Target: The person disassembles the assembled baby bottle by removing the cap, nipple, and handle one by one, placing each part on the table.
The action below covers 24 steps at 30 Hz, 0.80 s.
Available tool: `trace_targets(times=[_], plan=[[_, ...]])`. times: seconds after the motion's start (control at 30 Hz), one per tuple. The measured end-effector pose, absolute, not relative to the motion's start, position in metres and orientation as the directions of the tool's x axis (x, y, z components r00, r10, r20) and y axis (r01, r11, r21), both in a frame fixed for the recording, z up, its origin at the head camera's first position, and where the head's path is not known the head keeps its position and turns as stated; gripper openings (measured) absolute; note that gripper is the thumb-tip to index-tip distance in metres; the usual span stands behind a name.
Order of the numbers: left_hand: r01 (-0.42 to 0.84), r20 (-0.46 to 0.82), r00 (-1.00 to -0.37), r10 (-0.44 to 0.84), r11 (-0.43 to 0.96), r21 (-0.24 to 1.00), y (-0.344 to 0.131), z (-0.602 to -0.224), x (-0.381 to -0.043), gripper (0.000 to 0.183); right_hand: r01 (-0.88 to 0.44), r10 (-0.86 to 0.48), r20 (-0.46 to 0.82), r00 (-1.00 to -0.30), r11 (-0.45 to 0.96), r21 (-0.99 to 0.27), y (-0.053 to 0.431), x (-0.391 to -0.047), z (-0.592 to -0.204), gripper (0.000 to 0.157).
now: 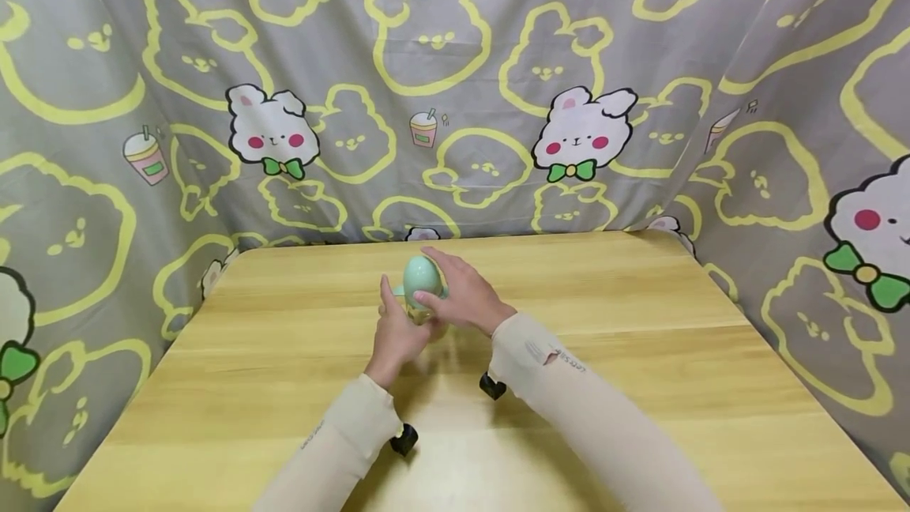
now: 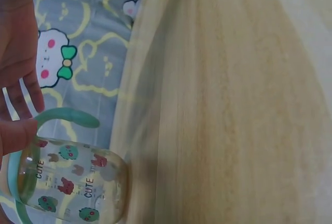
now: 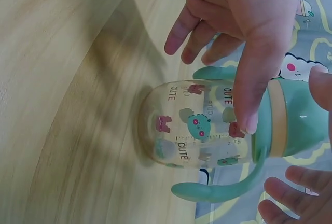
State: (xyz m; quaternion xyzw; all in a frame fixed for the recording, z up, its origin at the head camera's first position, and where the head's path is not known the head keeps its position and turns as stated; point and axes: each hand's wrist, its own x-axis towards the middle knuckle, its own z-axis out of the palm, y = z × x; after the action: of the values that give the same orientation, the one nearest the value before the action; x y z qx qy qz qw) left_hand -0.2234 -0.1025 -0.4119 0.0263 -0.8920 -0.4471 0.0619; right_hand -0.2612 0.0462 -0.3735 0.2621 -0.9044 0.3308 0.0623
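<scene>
A clear baby bottle [image 3: 181,102] with small printed animals and "CUTE" lettering stands on the wooden table. Two mint-green handles [image 3: 218,189] and a smooth mint-green cap [image 1: 418,275] top it. From the lower left, my left hand [image 1: 400,338] comes round the bottle, its thumb straight across the body near the collar and its fingers loosely extended. At cap height on the right is my right hand [image 1: 469,295]; its thumb overlaps the cap's front and its spread fingers reach behind. The left wrist view shows the bottle's body [image 2: 78,182] beneath outstretched fingers.
The wooden table [image 1: 640,385] spreads out around both hands. A grey curtain [image 1: 483,46] with cartoon rabbits and yellow outlines hangs along the back and both sides. Dark wrist-camera mounts [image 1: 404,439] hang beneath the light sleeves.
</scene>
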Motion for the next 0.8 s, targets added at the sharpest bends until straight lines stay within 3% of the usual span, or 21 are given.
trace_targets(times=[0.53, 0.8], plan=[[-0.041, 0.046, -0.99, -0.134, 0.581, 0.813, -0.102, -0.416, -0.241, 0.121, -0.511, -0.431, 0.281, -0.857, 0.642, -0.572, 0.037, -0.266, -0.379, 0.073], [0.028, 0.14, -0.98, -0.141, 0.599, 0.8, -0.095, -0.414, -0.238, 0.115, -0.537, -0.41, 0.346, -0.844, 0.63, -0.561, 0.035, -0.266, -0.382, 0.064]])
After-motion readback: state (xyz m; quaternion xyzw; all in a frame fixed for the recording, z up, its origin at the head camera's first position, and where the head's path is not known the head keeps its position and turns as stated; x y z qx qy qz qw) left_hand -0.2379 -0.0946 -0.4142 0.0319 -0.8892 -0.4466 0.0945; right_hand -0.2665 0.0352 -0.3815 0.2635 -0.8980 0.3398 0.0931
